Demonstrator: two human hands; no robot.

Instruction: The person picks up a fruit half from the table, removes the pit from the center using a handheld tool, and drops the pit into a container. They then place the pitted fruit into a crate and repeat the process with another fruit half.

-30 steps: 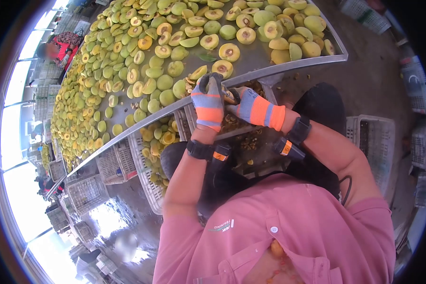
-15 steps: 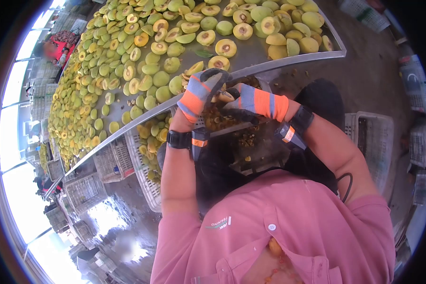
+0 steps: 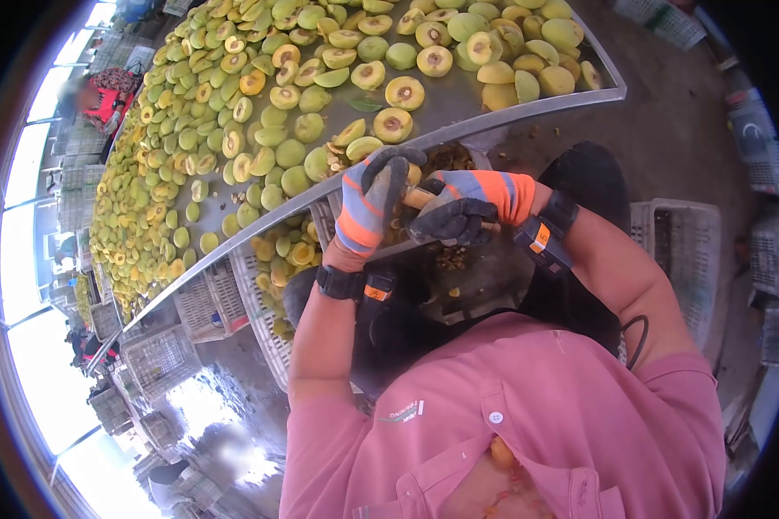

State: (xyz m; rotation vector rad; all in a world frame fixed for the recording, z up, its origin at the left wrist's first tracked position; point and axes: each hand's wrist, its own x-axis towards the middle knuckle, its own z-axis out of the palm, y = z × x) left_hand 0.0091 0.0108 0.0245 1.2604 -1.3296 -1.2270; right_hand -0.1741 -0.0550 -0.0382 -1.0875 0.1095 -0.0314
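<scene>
Pink shirt [image 3: 545, 389], orange-striped gray gloves [image 3: 361, 208]

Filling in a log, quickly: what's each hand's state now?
Left hand: curled closed; what's inside can't be told.
Right hand: closed, holding a tan handle.

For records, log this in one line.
orange-gloved left hand: contents unclear; orange-gloved right hand: grips tan rod-like object; halved green fruit: on grey metal table

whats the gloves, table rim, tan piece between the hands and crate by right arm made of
Gloves: apparently knitted fabric, matte, with striped cuffs; dark fingers look rubber-coated. Table rim: metal, probably steel, grey with a dull shine. Tan piece: perhaps wood, by colour; finish unclear. Crate: likely moulded plastic, pale, with slotted sides.
</scene>
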